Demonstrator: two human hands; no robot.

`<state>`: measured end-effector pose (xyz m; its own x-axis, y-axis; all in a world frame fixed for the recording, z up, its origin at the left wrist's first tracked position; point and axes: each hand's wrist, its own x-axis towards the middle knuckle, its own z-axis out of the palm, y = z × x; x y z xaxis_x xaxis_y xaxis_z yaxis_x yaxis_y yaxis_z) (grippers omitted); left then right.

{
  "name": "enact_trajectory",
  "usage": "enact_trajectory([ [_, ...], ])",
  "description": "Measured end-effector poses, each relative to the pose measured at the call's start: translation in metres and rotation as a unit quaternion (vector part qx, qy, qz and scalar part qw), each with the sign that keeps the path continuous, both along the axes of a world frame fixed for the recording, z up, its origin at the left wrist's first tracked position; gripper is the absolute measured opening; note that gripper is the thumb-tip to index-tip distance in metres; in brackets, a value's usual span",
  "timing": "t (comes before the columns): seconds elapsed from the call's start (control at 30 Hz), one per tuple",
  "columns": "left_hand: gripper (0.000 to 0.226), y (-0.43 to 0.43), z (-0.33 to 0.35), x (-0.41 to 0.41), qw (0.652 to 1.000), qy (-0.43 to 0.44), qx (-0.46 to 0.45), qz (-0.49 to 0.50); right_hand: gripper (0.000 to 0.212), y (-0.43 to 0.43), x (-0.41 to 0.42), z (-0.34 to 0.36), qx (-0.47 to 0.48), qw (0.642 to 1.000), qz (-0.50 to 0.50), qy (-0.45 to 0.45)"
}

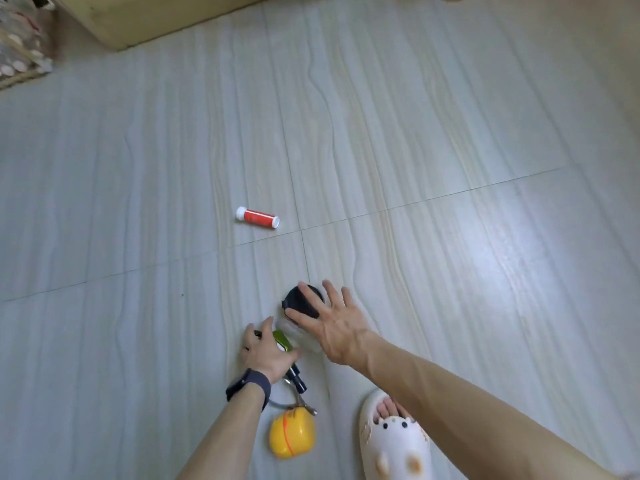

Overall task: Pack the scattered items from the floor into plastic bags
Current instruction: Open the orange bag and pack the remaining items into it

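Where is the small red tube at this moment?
In the head view, the red tube lies on the floor, left of centre, just beyond a tile joint, far ahead of the black-lidded jar.

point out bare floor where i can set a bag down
Bare: the stretch right of the right hand and slipper; also left of the red tube and left hand. Crowded: around the hands, with green pack, black-lidded jar and yellow case.
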<state>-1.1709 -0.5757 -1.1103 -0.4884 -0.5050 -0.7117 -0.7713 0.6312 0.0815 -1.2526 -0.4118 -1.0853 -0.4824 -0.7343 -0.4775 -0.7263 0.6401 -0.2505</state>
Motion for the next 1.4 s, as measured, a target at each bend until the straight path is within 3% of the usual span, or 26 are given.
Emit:
enact_trajectory([
  [0.23,0.089,0.014,-0.011,0.003,0.997,0.062,-0.027,0.046,0.087,-0.009,-0.010,-0.028,0.043,0.995,0.079,0.051],
  [0.43,0.082,0.044,-0.013,-0.009,0.987,0.149,-0.010,0.064,0.076,0.061,-0.004,-0.026,0.063,0.994,-0.074,0.041],
  [0.57,0.081,0.064,-0.013,-0.005,0.989,0.136,-0.058,0.001,0.070,0.113,0.010,-0.022,0.097,0.978,-0.183,-0.010],
  [0.73,0.076,0.081,-0.001,-0.012,0.993,0.113,0.002,0.047,0.059,0.192,0.005,0.036,0.009,0.944,-0.309,-0.118],
  [0.9,0.064,0.110,0.035,-0.030,0.994,0.088,0.032,-0.057,0.056,0.276,0.000,0.120,-0.001,0.935,-0.345,-0.086],
  [1.0,0.072,0.140,0.068,-0.052,0.988,0.086,0.038,-0.120,0.054,0.326,0.005,0.167,0.044,0.941,-0.337,-0.015],
  [1.17,0.078,0.225,0.150,-0.098,0.944,0.151,0.146,-0.253,0.054,0.396,0.036,0.226,0.019,0.922,-0.381,0.063],
  [1.23,0.077,0.271,0.188,-0.111,0.905,0.178,0.160,-0.353,0.053,0.420,0.058,0.239,-0.038,0.888,-0.454,0.064],
  [1.3,0.073,0.317,0.224,-0.114,0.846,0.200,0.139,-0.474,0.052,0.443,0.087,0.240,-0.161,0.809,-0.562,0.058],
  [1.33,0.070,0.339,0.239,-0.111,0.811,0.205,0.118,-0.536,0.049,0.453,0.105,0.237,-0.240,0.742,-0.624,0.051],
  [1.4,0.065,0.378,0.257,-0.100,0.746,0.205,0.083,-0.628,0.044,0.467,0.144,0.218,-0.386,0.564,-0.730,0.023],
])
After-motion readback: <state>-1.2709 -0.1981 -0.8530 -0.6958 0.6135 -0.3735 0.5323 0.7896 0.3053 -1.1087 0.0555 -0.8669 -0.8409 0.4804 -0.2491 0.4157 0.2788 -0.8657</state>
